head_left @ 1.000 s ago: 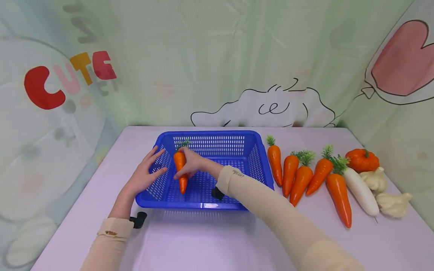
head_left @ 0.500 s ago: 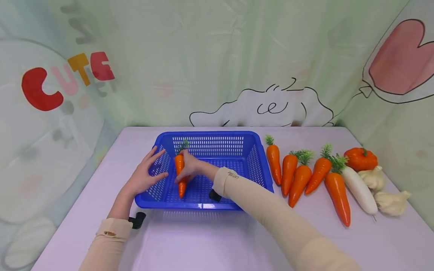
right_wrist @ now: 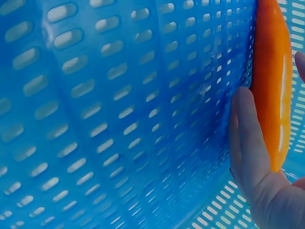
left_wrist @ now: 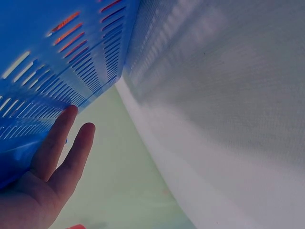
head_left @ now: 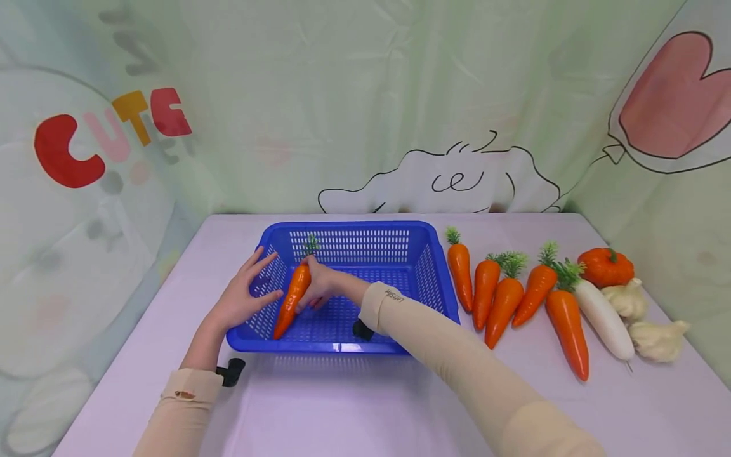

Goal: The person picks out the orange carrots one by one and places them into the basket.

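A blue perforated plastic basket (head_left: 342, 347) sits on the table. Inside, at its left end, an orange toy carrot (head_left: 292, 298) lies slanted, green top at the back and tip toward the front left. My right hand (head_left: 321, 282) is at the carrot's right side. In the right wrist view, straight fingers (right_wrist: 245, 119) lie along one side of the carrot (right_wrist: 272, 86), and a fingertip shows apart from it on the other. My left hand (head_left: 242, 298) is spread at the basket's left wall; the left wrist view shows its fingers (left_wrist: 76, 152) beside the slotted wall (left_wrist: 57, 62).
Right of the basket lie several more carrots (head_left: 505, 311), a white radish (head_left: 604, 320), an orange pumpkin (head_left: 605, 266) and two garlic bulbs (head_left: 658, 341). A printed curtain (head_left: 365, 108) hangs behind the table (head_left: 342, 406).
The carrot has come down slightly and swung, its tip now pointing toward the basket's front left. My right hand has shifted slightly off its right side. The left hand stays put.
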Demonstrator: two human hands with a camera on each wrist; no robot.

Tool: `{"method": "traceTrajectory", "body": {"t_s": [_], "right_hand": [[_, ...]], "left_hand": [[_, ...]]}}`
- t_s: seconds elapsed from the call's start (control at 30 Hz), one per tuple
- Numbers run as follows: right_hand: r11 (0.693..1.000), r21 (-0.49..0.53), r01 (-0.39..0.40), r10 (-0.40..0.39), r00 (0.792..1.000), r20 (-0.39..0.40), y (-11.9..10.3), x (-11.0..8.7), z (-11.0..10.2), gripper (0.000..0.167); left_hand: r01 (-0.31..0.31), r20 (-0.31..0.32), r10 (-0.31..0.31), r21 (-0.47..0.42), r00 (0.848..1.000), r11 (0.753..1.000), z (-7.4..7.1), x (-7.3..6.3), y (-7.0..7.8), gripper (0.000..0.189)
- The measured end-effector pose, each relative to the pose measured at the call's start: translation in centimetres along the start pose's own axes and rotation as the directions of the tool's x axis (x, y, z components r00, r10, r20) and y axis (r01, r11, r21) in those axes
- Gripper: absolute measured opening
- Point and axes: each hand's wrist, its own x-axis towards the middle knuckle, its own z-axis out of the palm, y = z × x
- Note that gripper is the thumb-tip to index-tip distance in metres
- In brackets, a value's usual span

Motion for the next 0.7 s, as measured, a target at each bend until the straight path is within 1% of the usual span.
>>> {"method": "traceTrajectory", "body": {"t_s": [0.3, 0.4, 0.53, 0.63, 0.7], "right_hand": [[1.0, 0.0, 0.001, -0.001, 0.999, 0.034, -0.19, -0.13, -0.13, 0.092], [1.0, -0.018, -0.004, 0.005, 0.999, 0.047, -0.11, -0.11, -0.05, 0.087], [0.997, -0.071, 0.031, -0.027, 0.998, 0.052, -0.05, -0.18, 0.33, 0.085], [0.991, -0.11, 0.077, -0.072, 0.996, 0.054, -0.19, -0.31, 0.56, 0.086], [0.987, -0.133, 0.091, -0.083, 0.994, 0.066, -0.3, -0.37, 0.62, 0.084]], "left_hand": [[-0.007, 0.002, 0.007, 0.003, 1.0, 1.0, -0.13, -0.04, -0.04, 0.073], [-0.004, 0.001, 0.004, 0.005, 1.0, 1.0, -0.14, -0.1, -0.08, 0.073], [-0.007, -0.005, 0.008, 0.004, 1.0, 1.0, -0.17, -0.13, -0.07, 0.073], [-0.013, -0.006, 0.013, 0.006, 1.0, 1.0, -0.17, -0.12, 0.01, 0.073], [-0.013, -0.003, 0.013, 0.005, 1.0, 1.0, -0.16, -0.11, 0.09, 0.073]]}}
